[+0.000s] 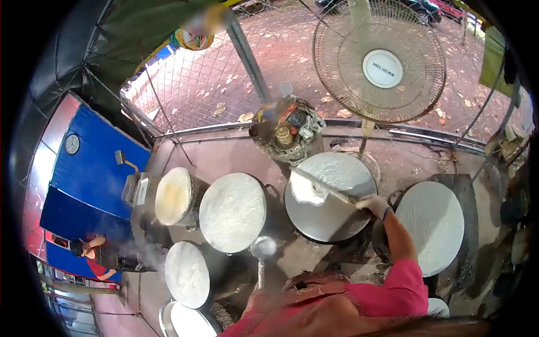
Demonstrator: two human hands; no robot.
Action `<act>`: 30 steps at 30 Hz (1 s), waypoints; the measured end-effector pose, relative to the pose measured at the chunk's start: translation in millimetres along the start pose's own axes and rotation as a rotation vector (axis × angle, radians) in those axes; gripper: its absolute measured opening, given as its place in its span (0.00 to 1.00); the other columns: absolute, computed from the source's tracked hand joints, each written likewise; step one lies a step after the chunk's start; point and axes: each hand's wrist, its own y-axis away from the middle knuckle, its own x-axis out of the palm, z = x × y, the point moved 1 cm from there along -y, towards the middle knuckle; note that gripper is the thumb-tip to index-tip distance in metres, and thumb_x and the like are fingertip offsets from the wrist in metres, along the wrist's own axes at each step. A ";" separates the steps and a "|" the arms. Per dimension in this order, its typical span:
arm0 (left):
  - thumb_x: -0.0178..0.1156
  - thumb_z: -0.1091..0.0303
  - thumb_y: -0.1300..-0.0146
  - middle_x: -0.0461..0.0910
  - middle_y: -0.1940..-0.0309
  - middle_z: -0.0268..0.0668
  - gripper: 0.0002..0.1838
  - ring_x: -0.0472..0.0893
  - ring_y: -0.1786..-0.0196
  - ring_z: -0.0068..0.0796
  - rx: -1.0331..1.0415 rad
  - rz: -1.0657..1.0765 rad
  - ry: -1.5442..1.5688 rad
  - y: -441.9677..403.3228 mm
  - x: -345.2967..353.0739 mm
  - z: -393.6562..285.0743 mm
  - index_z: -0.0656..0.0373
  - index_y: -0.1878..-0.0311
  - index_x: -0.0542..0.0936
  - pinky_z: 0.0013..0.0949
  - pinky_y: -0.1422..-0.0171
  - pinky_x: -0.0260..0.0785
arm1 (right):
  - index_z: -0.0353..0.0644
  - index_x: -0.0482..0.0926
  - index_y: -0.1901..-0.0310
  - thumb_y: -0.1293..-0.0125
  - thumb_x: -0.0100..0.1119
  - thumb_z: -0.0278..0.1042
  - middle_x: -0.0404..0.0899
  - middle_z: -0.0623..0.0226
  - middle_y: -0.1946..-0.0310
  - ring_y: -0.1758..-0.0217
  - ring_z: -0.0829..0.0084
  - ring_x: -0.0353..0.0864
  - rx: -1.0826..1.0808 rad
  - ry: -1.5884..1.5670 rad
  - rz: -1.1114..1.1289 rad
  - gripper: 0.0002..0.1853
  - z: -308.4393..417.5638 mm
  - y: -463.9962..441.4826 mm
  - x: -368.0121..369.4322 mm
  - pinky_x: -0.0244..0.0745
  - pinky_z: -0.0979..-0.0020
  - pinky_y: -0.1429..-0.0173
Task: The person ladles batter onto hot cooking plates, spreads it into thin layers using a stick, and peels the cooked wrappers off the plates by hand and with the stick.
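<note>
My right hand (371,206), with a blue band at the wrist, is closed around a long pale spreading stick (325,188). The stick lies across a round griddle (325,223), where white batter (337,168) covers the far part and a thicker pool lies at the left. Bare dark metal shows on the near side. Low at the centre, my left hand (255,300) is partly seen, closed on the handle of a ladle (263,247). The ladle's round bowl is beside another griddle (232,212) coated in white batter.
A coated griddle (430,228) stands at the right, and another (187,274) steams at the left. A yellowish round (173,196) tops a drum. Beyond stand a cluttered drum (289,132) and a fan (379,62). A person in red (92,255) is far left.
</note>
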 end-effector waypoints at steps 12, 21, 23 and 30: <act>0.50 0.74 0.43 0.63 0.82 0.26 0.27 0.60 0.88 0.16 -0.005 -0.047 0.056 18.8 -2.7 21.3 0.40 0.39 0.62 0.20 0.89 0.52 | 0.41 0.79 0.76 0.51 0.63 0.36 0.74 0.73 0.78 0.81 0.76 0.71 -0.321 0.281 0.144 0.08 -8.2 -68.6 -13.8 0.64 0.70 0.80; 0.50 0.73 0.43 0.62 0.83 0.26 0.28 0.59 0.88 0.16 0.004 -0.081 0.107 33.4 -9.9 37.9 0.39 0.39 0.62 0.20 0.89 0.52 | 0.40 0.81 0.73 0.49 0.63 0.39 0.73 0.71 0.81 0.79 0.76 0.71 -0.422 0.092 0.116 0.10 -6.3 -40.6 -36.1 0.64 0.74 0.76; 0.50 0.73 0.43 0.62 0.83 0.26 0.28 0.59 0.88 0.16 -0.007 -0.094 0.101 36.5 -11.1 40.1 0.39 0.39 0.61 0.20 0.89 0.52 | 0.44 0.80 0.73 0.50 0.63 0.43 0.70 0.74 0.83 0.84 0.78 0.66 -0.040 0.052 0.049 0.12 53.2 -53.7 -7.6 0.58 0.72 0.83; 0.50 0.73 0.43 0.62 0.83 0.26 0.28 0.59 0.88 0.16 -0.015 -0.140 0.122 57.1 -13.2 46.9 0.39 0.39 0.61 0.20 0.89 0.52 | 0.41 0.79 0.71 0.42 0.55 0.36 0.75 0.66 0.76 0.72 0.72 0.72 -0.509 0.523 0.603 0.08 -35.1 -56.0 -68.8 0.67 0.71 0.66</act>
